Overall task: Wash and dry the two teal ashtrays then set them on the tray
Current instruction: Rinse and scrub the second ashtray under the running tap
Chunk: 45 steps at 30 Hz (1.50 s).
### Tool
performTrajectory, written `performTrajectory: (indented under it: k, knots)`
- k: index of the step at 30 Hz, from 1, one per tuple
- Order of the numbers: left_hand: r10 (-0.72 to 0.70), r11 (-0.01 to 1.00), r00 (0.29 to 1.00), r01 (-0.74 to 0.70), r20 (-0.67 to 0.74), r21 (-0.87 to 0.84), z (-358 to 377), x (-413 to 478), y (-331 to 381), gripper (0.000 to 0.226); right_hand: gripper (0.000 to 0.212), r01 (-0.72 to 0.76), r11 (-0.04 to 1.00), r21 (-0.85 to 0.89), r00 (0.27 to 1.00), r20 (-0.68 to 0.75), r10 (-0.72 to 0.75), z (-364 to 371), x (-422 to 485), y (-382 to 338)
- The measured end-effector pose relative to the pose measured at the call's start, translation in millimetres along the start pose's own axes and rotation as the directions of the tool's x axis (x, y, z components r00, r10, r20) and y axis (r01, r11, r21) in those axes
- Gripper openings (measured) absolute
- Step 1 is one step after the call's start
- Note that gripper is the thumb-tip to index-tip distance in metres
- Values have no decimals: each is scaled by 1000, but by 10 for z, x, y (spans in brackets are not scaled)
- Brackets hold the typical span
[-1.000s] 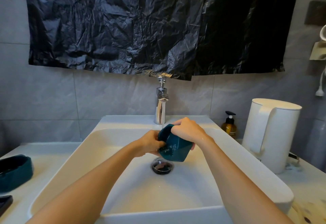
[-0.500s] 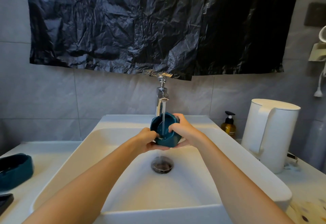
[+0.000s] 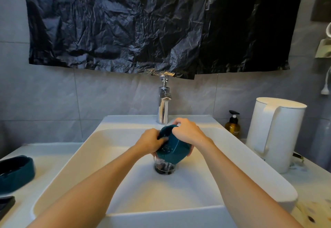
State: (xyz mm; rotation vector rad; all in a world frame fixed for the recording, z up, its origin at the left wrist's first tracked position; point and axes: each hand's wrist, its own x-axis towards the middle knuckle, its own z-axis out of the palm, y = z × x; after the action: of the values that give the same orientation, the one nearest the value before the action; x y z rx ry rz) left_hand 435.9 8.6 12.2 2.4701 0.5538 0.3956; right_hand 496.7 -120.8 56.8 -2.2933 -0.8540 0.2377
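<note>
A teal ashtray (image 3: 172, 149) is tilted over the drain of the white sink (image 3: 125, 183), its opening turned to the left and water spilling from it. My right hand (image 3: 186, 131) grips its upper rim and far side. My left hand (image 3: 151, 140) holds its left rim, fingers reaching into the opening. A second teal ashtray (image 3: 16, 171) sits on the counter at the far left. Just below it, a dark flat edge (image 3: 6, 204) shows at the frame border; whether it is the tray I cannot tell.
A chrome tap (image 3: 163, 102) stands behind the sink. The drain (image 3: 164, 168) lies under the ashtray. An amber pump bottle (image 3: 232, 124) and a white kettle (image 3: 274, 136) stand on the right counter. Black plastic sheet (image 3: 161, 25) hangs on the wall.
The ashtray has come down from under the tap stream and tipped over the drain, pouring water out. Both hands moved lower with it.
</note>
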Motion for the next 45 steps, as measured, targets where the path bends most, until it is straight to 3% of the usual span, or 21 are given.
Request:
performTrajectory:
  k: [2,4,7,10,14,19,23,27,29,32,34,36,40,45]
  knots:
    - [21,1000,1000,-21,4,16,6,-15,19,32,27,12,999,-44,1000,16,-11,-14,-22,-11]
    - [19,996,999,-14,51,-90,13,-26,16,32,28,18,998,-67,1000,19,-16,-17,-34,-22]
    - [-2,952,978,66,209,-300,7,-22,33,23,29,4,992,-124,999,-35,-9,-62,-52,-19]
    - [33,898,942,120,335,-424,-3,1,28,29,30,-13,987,-159,996,-92,-1,-99,-43,15]
    - [0,897,976,97,219,-432,19,-26,42,26,23,-19,997,-80,998,-67,14,-58,-17,17]
    - [0,949,997,26,82,-313,-2,-40,54,41,16,-47,999,-3,999,-22,47,-92,23,32]
    - [5,945,991,40,136,-325,-25,-53,68,20,16,-24,999,27,997,68,22,-89,38,30]
    - [-78,921,989,120,127,-371,-67,-52,110,26,36,-50,986,159,983,180,20,-32,116,73]
    - [-166,907,979,200,122,-371,-114,-38,136,27,36,-23,986,166,990,138,0,40,191,121]
    - [-280,886,947,318,155,-339,-156,-56,172,24,14,55,998,-2,997,-46,-55,175,309,223]
    - [-317,861,926,371,204,-347,-172,-82,200,18,16,59,985,-164,983,-162,-86,237,344,281]
    - [-321,840,913,397,252,-370,-195,-104,216,15,22,54,976,-212,973,-209,-100,282,349,289]
    - [-343,812,899,430,272,-395,-266,-95,165,24,36,71,990,-123,985,-147,-89,335,375,274]
    - [-387,855,912,411,138,-316,-338,-43,54,24,22,94,967,237,986,110,-123,437,342,204]
